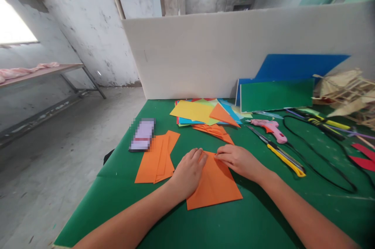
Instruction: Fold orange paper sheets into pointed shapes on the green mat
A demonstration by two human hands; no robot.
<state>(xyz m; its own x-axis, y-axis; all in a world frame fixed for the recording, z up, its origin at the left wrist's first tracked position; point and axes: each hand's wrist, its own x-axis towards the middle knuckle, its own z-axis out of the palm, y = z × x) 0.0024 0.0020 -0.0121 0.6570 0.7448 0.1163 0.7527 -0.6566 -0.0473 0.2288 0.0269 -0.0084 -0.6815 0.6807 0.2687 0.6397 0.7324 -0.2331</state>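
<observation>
An orange sheet of paper lies flat on the green table in front of me, its far edge under my fingers. My left hand rests palm down on the sheet's left side, fingers stretched toward the far edge. At the far right corner, my right hand has its fingertips pinched on the paper's edge. Left of my left hand is a group of overlapping orange sheets. Beyond both hands lies a small pile of folded orange pieces.
A phone lies at the left. Coloured paper is stacked at the back. To the right are a pink glue gun with a black cord, a yellow utility knife, green board and a wooden model.
</observation>
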